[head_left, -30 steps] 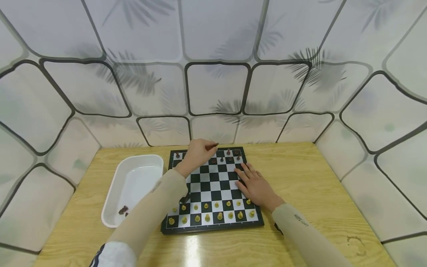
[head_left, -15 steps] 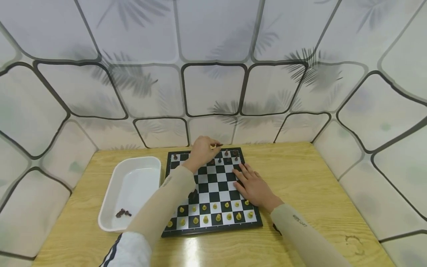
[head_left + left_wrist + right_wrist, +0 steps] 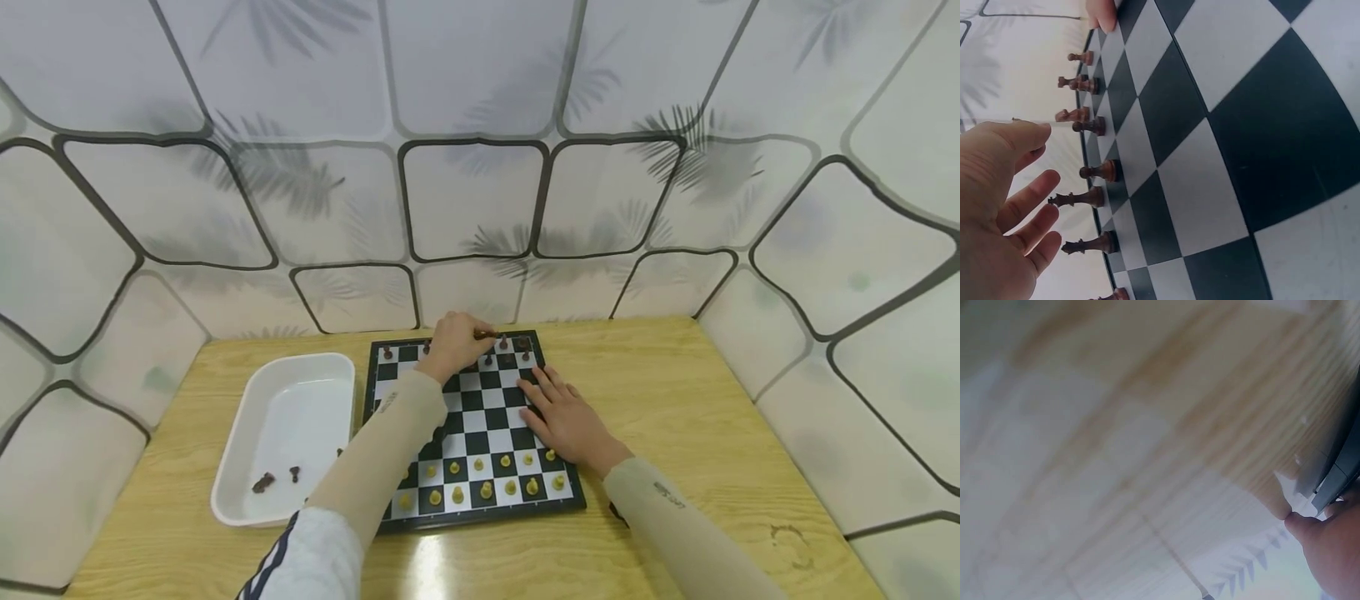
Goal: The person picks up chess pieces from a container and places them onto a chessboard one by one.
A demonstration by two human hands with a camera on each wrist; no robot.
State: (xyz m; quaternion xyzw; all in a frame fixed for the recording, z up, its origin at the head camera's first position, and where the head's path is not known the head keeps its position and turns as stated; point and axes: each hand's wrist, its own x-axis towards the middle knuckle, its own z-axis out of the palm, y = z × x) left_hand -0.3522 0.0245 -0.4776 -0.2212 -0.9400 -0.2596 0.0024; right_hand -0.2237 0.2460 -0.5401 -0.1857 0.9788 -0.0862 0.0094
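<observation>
My left hand (image 3: 453, 342) reaches over the far rows of the black-and-white chessboard (image 3: 474, 421), pinching a dark brown chess piece (image 3: 485, 334) between thumb and fingertips. The left wrist view shows the same hand (image 3: 1004, 200) beside the standing brown pieces, such as a pawn (image 3: 1100, 170) and a crowned piece (image 3: 1091, 242); its fingers mostly hide the held piece. My right hand (image 3: 573, 421) rests with spread fingers on the board's right edge. Two rows of yellow pieces (image 3: 486, 490) stand along the near side.
A white tray (image 3: 225, 479) lies left of the board with several brown pieces, one lot clumped near its front (image 3: 263, 482). My left forearm crosses the board's left part. The wooden table (image 3: 675, 375) ends at a patterned wall covering (image 3: 480, 200).
My left hand has moved slightly right over the far row and come lower with the brown piece. The left forearm has uncovered more pieces in the tray. My right hand has stayed on the board.
</observation>
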